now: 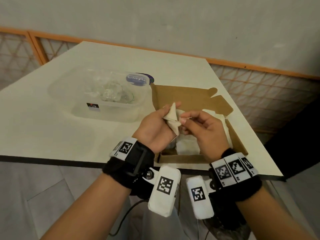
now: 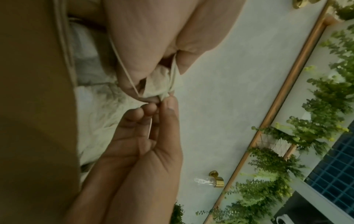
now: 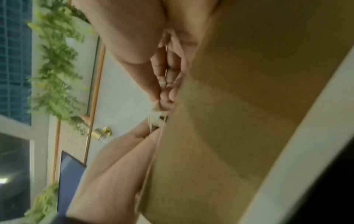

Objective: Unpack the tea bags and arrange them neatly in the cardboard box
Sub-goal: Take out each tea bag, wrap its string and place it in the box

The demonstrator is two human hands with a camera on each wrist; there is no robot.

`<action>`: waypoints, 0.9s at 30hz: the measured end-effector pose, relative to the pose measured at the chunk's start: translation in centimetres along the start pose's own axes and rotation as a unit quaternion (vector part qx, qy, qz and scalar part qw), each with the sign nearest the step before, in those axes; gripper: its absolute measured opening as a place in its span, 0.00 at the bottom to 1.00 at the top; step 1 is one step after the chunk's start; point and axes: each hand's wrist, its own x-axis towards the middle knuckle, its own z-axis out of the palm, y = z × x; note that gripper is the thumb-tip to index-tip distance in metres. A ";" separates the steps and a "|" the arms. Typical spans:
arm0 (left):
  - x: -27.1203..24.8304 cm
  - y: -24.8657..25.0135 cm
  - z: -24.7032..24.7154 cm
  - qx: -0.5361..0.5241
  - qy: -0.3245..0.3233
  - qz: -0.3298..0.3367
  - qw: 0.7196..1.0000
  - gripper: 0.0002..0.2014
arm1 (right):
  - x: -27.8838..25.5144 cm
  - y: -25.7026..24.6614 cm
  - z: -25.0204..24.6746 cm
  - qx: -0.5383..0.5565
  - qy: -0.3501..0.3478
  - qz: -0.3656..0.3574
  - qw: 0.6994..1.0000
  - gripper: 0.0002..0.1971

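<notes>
Mid-task, by the look of it: the cardboard box [image 1: 194, 97] sits open on the counter [image 1: 52, 132] with several pale tea bags [image 1: 188, 144] already lying inside, though how tidily cannot be told under the hands. One more tea bag [image 1: 170, 116] is held just above the box, left hand [image 1: 154, 130] with fingers curled round it, right hand [image 1: 206, 130] with thumb and forefinger pinched on its corner or string. The clear plastic tub [image 1: 107, 103] beside the box holds crumpled clear wrappers; judged remaining: place this bag, straighten the rows.
</notes>
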 end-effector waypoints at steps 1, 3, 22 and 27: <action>0.1 0.0 -0.1 -0.006 0.002 -0.001 1.000 0.16 | 0.1 0.1 -0.1 0.011 0.003 0.000 1.000 0.07; 0.2 -0.1 -0.2 -0.012 0.010 0.000 1.000 0.16 | 0.2 0.0 -0.1 0.036 0.017 0.000 0.999 0.07; 0.2 0.0 -0.5 -0.015 -0.005 0.028 0.999 0.16 | 0.9 0.3 -0.7 0.164 0.093 0.030 0.982 0.05; -0.1 0.0 0.1 0.031 -0.011 0.044 0.998 0.15 | 0.8 -0.2 -0.4 0.182 0.088 0.029 0.979 0.06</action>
